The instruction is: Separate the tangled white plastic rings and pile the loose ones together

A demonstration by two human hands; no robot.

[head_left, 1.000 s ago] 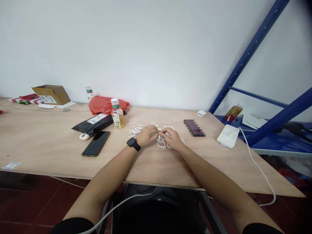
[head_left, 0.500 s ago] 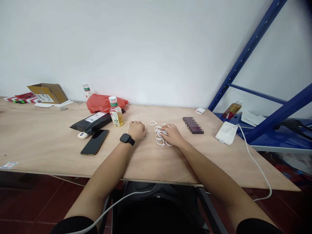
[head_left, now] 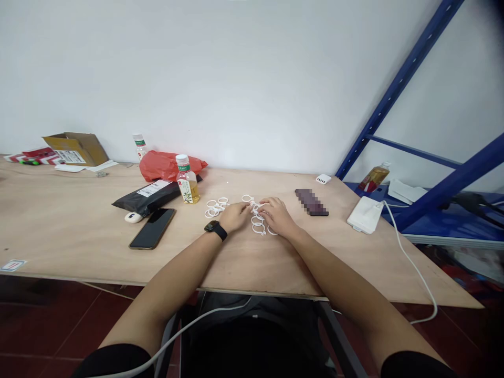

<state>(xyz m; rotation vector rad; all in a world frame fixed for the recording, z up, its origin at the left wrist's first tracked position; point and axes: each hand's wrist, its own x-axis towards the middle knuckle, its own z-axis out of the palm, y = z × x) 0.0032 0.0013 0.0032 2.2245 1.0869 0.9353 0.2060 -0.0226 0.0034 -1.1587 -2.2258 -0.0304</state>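
Note:
My left hand, a black watch on its wrist, reaches to the left side of a pile of white curtain rings. Its fingers are pressed together at the rings; what they pinch is too small to make out. From the right, my right hand curls its fingers over the same pile, closed on a white ring. A single ring lies just beyond the pile, and another is partly under my right hand. Left of my left hand lies a second group of white curtain rings.
At left are a phone, a black parcel, a white earbud case, a drink bottle and a red bag. To the right lie a dark pixelated object and a white power bank with a cable.
My left hand has moved right, from the left-hand group of rings to the pile by my right hand. That group is now uncovered. My right hand stays over the pile, its fingers shifted slightly.

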